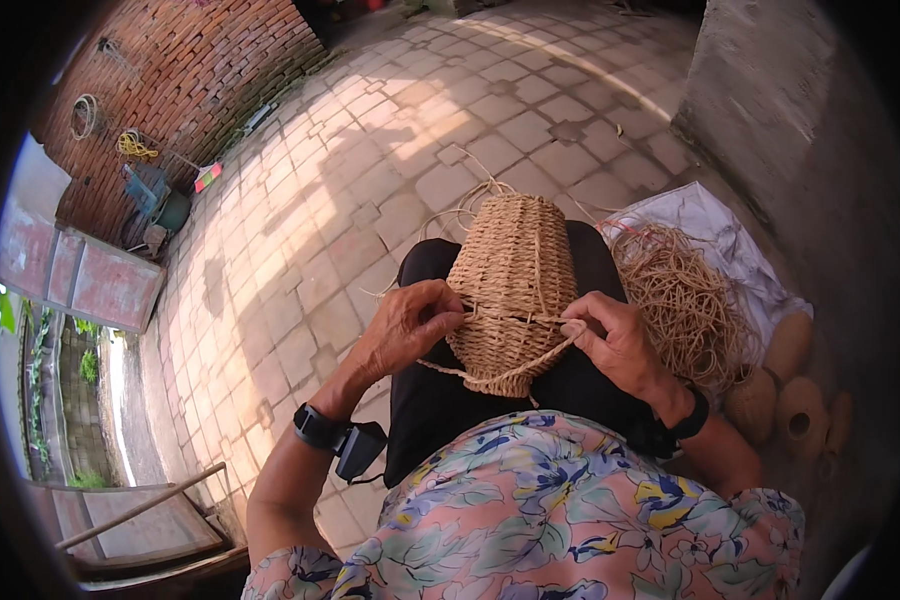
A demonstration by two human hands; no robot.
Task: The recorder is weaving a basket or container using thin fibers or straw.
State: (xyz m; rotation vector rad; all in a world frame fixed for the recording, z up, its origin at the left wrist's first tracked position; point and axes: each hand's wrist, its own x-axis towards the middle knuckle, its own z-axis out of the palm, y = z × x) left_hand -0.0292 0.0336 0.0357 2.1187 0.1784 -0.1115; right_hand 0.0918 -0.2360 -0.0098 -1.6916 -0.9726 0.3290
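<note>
A woven straw basket [515, 275] lies on its side across my lap, its rounded end toward me. My left hand [407, 325] presses against its left side, fingers pinching a straw strand. My right hand [615, 338] pinches a twisted straw cord [515, 368] that loops under the basket's near end. Loose strand ends stick out at the basket's far end.
A heap of loose straw cord [685, 300] lies on a white sheet [715, 225] at my right. Brown round woven pieces [785, 395] sit beside it. Paving stones [420, 150] cover the ground ahead; a brick wall [190, 80] stands far left, a concrete wall [770, 100] at right.
</note>
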